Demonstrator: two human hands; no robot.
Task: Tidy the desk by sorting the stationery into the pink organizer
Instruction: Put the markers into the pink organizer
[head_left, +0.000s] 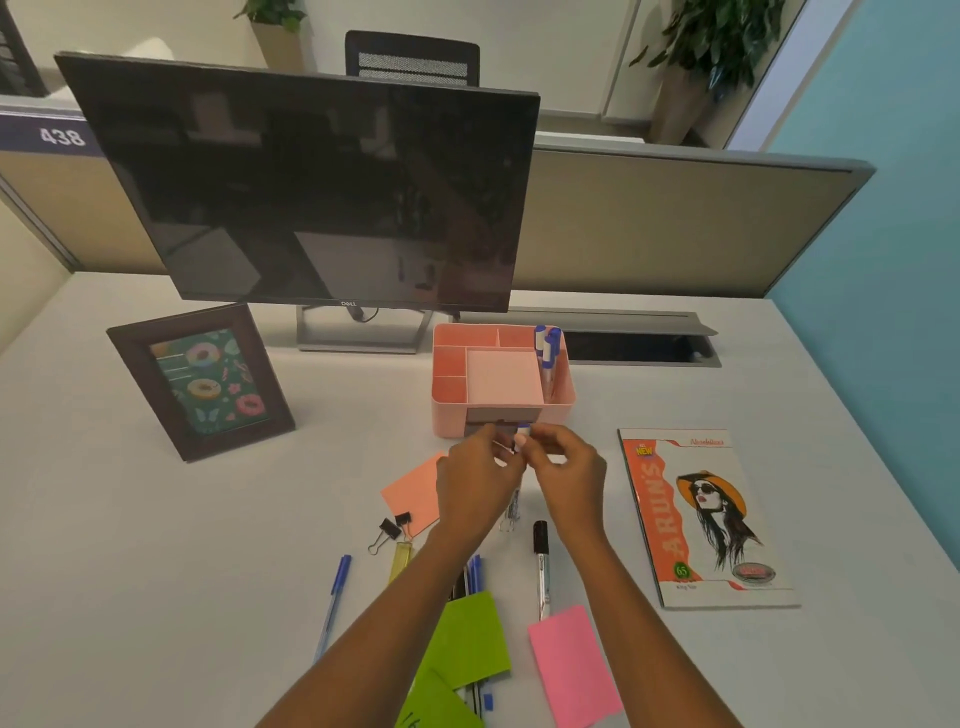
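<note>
Pretty clearly an office, cubicle style. You've got a pale desk (156, 545) boxed in at the far edge by a beige partition panel (649, 228), with a "438" number plate (62, 136) on the divider at far left. A Dell monitor (311, 192) sits at the back, and to its right there's an open cable hatch (623, 343) in the desktop. Beyond the partition, the top of a mesh-back chair (413, 57) pokes up and a potted plant (717, 41) stands at far right. The pink organizer (447, 415) fits too.
</note>
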